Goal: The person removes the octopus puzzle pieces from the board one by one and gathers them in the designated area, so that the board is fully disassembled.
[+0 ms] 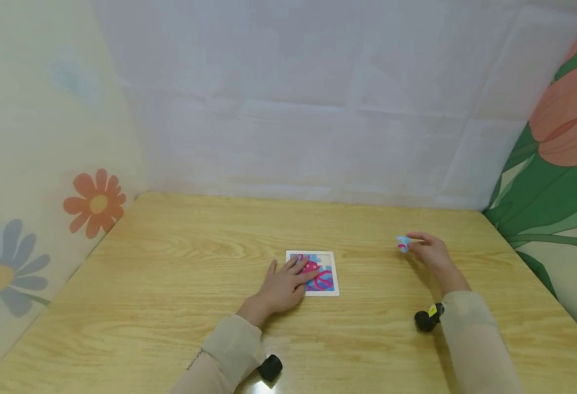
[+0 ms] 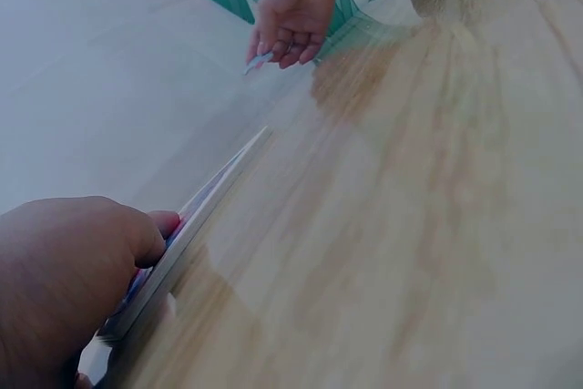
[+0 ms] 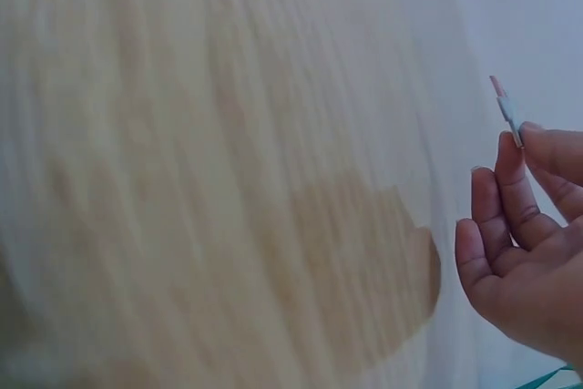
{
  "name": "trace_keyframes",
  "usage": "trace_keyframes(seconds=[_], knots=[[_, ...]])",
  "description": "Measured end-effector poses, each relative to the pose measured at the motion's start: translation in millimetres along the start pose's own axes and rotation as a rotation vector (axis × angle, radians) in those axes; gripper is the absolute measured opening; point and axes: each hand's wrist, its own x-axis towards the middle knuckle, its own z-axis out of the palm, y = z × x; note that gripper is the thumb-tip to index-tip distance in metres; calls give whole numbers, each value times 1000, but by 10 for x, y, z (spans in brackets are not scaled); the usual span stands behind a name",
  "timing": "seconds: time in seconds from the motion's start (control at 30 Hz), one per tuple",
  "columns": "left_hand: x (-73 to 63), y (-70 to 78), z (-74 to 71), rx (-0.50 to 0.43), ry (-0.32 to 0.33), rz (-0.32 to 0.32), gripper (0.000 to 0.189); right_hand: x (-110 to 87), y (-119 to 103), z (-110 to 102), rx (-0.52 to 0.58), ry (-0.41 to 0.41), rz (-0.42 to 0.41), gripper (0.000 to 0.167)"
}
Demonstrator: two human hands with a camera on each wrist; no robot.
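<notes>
A small jigsaw puzzle (image 1: 324, 281) in a white square frame lies on the wooden table, its picture pink, blue and purple. At its upper right corner a pale gap shows. My left hand (image 1: 282, 285) rests on the puzzle's left side with fingers spread, covering part of the picture. To the right and a little farther back, my right hand (image 1: 431, 253) pinches a puzzle piece (image 1: 403, 244), light blue with pink, between thumb and fingertip. The right wrist view shows that piece (image 3: 508, 112) edge-on, raised over the table.
The wooden table (image 1: 170, 262) reaches back to a white cloth backdrop (image 1: 249, 109). Flower-printed panels (image 1: 3, 164) stand at the left and right sides. Black wrist cameras (image 1: 271, 369) hang under both sleeves.
</notes>
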Motion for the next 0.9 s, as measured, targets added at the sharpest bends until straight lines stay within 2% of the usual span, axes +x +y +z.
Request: trace_keyframes(seconds=[0.1, 0.23, 0.5, 0.9], knots=[[-2, 0, -8, -3, -1, -1, 39, -2, 7, -19, 51, -19, 11, 36], [-6, 1, -10, 2, -4, 2, 39, 0, 22, -38, 57, -30, 19, 33], [0, -1, 2, 2, -4, -1, 40, 17, 60, -76, -112, -32, 76, 41], [7, -13, 19, 7, -1, 7, 40, 47, 146, -54, -187, 8, 43, 37]])
